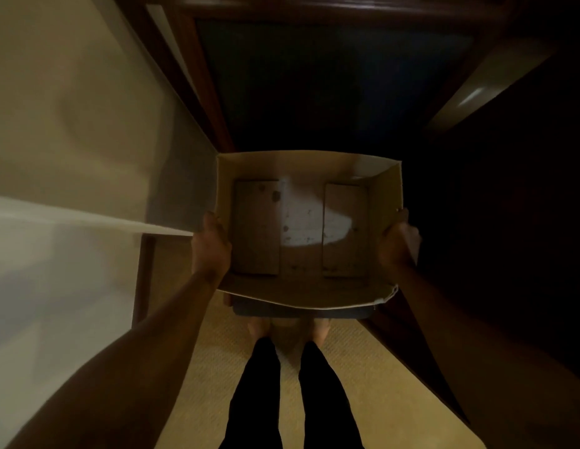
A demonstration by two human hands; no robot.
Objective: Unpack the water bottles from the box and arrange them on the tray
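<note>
Dim, murky frame, motion-blurred left, wide-angle bending, near-black right side.

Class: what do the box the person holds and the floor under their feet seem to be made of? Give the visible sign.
Box: plain brown cardboard, matte, with folded bottom flaps and a torn edge at one corner. Floor: probably woven carpet or matting, tan with a fine ribbed texture; the dim light leaves this open.

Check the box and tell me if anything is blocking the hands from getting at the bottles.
Nothing blocks them, but no bottles show: the box looks empty inside, held at its sides by the left hand and right hand. No tray is visible either.
</note>
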